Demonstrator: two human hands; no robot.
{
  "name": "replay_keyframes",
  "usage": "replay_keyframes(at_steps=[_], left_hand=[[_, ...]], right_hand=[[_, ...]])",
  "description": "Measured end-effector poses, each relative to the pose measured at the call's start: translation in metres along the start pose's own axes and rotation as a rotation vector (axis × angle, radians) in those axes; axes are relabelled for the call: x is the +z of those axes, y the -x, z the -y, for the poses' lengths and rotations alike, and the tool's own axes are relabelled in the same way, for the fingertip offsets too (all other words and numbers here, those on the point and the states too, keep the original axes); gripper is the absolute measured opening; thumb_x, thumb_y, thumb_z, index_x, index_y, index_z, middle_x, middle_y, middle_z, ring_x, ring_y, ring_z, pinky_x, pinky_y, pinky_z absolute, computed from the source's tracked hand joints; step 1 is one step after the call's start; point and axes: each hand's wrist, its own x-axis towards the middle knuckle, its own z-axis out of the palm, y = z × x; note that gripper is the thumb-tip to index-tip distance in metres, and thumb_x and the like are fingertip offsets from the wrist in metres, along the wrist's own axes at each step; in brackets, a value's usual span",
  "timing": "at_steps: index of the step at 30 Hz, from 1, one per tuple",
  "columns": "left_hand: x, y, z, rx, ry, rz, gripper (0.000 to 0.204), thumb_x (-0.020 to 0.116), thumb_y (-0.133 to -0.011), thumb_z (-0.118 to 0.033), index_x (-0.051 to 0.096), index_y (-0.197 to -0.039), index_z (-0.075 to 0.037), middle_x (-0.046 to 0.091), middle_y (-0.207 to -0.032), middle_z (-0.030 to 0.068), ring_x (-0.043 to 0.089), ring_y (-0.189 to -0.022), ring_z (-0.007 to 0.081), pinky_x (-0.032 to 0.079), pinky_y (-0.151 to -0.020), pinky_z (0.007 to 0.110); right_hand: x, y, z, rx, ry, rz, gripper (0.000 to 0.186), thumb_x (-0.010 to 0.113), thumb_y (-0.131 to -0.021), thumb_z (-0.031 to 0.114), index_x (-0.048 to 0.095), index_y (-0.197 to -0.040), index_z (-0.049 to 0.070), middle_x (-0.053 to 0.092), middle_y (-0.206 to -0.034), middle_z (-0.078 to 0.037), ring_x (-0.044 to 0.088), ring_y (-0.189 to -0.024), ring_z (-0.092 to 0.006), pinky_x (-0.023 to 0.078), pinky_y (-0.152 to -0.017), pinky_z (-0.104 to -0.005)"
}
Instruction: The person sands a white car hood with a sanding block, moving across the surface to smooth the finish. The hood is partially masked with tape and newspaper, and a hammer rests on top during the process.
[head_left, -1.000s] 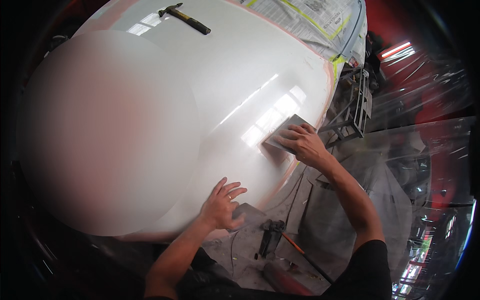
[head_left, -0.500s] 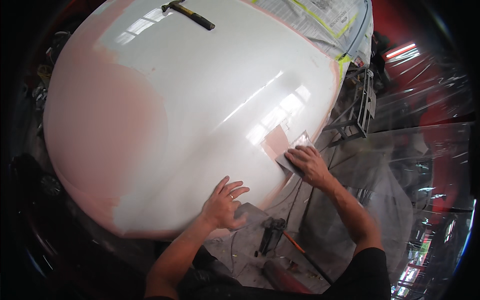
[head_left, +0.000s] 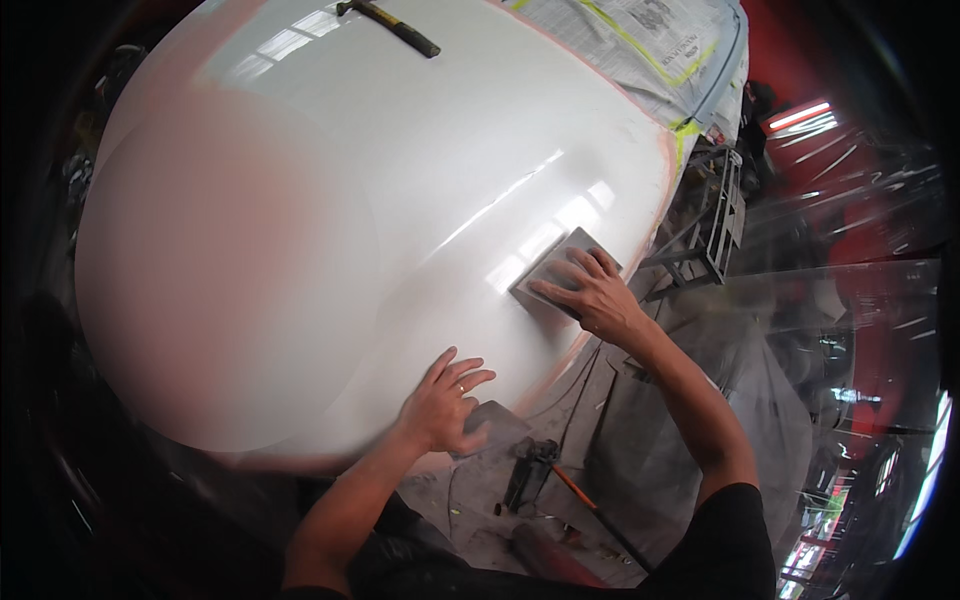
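A glossy white curved car panel (head_left: pixel 470 110) has pinkish areas along its edges and on the left (head_left: pixel 200 260), partly blurred. My right hand (head_left: pixel 592 298) grips a flat grey rectangular pad (head_left: pixel 577 241) pressed on the panel near its right edge, fingers curled over it. Lower down, my left hand (head_left: pixel 440 410) lies on the panel near the front edge, fingers spread and holding nothing; a ring is on one finger. A hammer (head_left: pixel 390 28) with a black and yellow handle rests on the upper part of the panel.
Newspaper masking (head_left: pixel 650 50) with yellow tape covers the area beyond the panel. At right stands a dark metal frame (head_left: pixel 715 220), before plastic sheeting (head_left: pixel 850 320) and red surroundings. A jack (head_left: pixel 530 470) with an orange handle is on the dusty floor below the panel.
Since half a second ago, my right hand and pad have moved up and left, covering a pink rectangle that showed there. My left hand stays in about the same place.
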Motion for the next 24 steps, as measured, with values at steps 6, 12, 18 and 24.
replay_keyframes(at_steps=[6,12,18,24], left_hand=[[0.000,0.000,0.002,-0.006,0.021,-0.017,0.030,0.070,-0.069,-0.034,0.069,-0.061,-0.005,0.061,-0.127,0.0031,0.045,-0.132,0.0228,0.024,-0.119,0.052],[0.001,0.001,0.003,-0.020,0.020,-0.002,0.031,0.069,-0.070,-0.035,0.070,-0.061,-0.005,0.061,-0.127,0.0025,0.044,-0.133,0.0226,0.024,-0.119,0.052],[-0.003,-0.002,0.001,-0.020,0.029,0.006,0.032,0.069,-0.070,-0.035,0.070,-0.061,-0.005,0.061,-0.128,0.0028,0.044,-0.133,0.0223,0.024,-0.119,0.052],[-0.001,0.001,0.001,-0.011,0.028,-0.012,0.031,0.070,-0.070,-0.035,0.070,-0.061,-0.005,0.061,-0.128,0.0030,0.044,-0.133,0.0222,0.024,-0.119,0.052]], right_hand=[[0.006,-0.022,-0.002,-0.026,-0.075,0.093,0.071,0.070,-0.077,0.010,0.052,-0.141,0.037,0.055,-0.135,-0.006,0.045,-0.129,-0.0302,0.032,-0.110,-0.0470],[0.015,0.018,-0.003,-0.049,-0.100,0.107,0.066,0.069,-0.078,0.011,0.055,-0.138,0.033,0.054,-0.136,-0.005,0.044,-0.130,-0.0298,0.032,-0.109,-0.0504],[0.024,0.082,0.004,0.036,-0.124,0.173,0.064,0.066,-0.079,0.010,0.054,-0.137,0.034,0.053,-0.136,-0.002,0.042,-0.134,-0.0291,0.027,-0.114,-0.0552],[-0.011,0.061,-0.015,0.028,-0.107,0.194,0.058,0.065,-0.081,0.013,0.057,-0.136,0.028,0.059,-0.130,-0.003,0.050,-0.127,-0.0247,0.032,-0.111,-0.0500]])
